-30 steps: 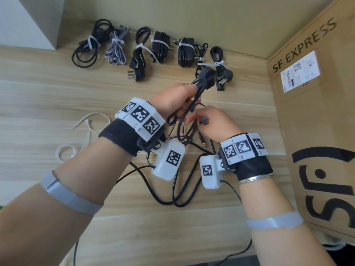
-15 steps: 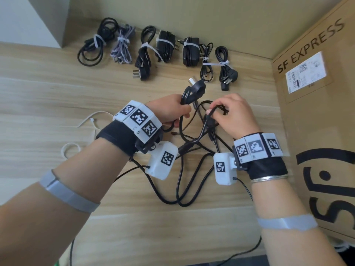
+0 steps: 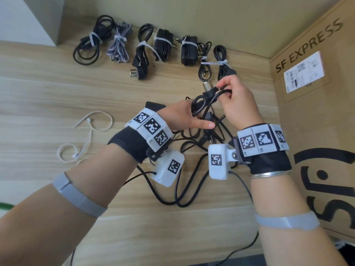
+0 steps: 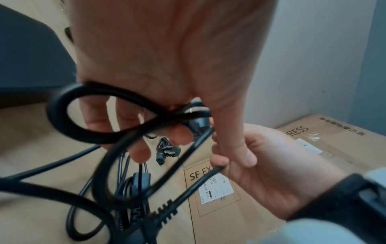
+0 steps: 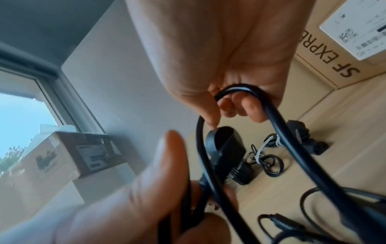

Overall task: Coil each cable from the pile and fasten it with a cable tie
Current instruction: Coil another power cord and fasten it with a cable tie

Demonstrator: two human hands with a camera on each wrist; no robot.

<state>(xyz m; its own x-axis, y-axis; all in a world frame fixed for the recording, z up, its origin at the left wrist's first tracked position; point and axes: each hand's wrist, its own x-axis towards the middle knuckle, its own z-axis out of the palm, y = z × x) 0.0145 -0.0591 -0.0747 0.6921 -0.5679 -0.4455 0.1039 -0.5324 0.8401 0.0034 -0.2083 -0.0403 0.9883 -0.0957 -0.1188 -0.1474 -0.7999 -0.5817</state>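
A black power cable point(image 3: 199, 105) is held above the wooden table point(image 3: 57, 93), partly wound into loops. My left hand point(image 3: 192, 115) grips the loops near the plug point(image 3: 207, 85); the loop point(image 4: 62, 113) curls past its fingers. My right hand point(image 3: 223, 91) has its fingers curled round a strand of the same cable point(image 5: 240, 90) just beside the left. The rest of the cable hangs into a loose black pile point(image 3: 184, 189) under both wrists. Two white cable ties point(image 3: 92, 121) lie loose on the left.
Several tied cable bundles point(image 3: 146, 52) and adapters line the back wall. A large cardboard box point(image 3: 317, 112) closes off the right side. A grey block point(image 3: 44, 18) stands at the back left. Another cable point(image 3: 245, 244) trails off the table's front edge.
My right hand has moved up and away, drawing a strand of cable up to the loops by the plug. My left hand keeps hold of the loops.
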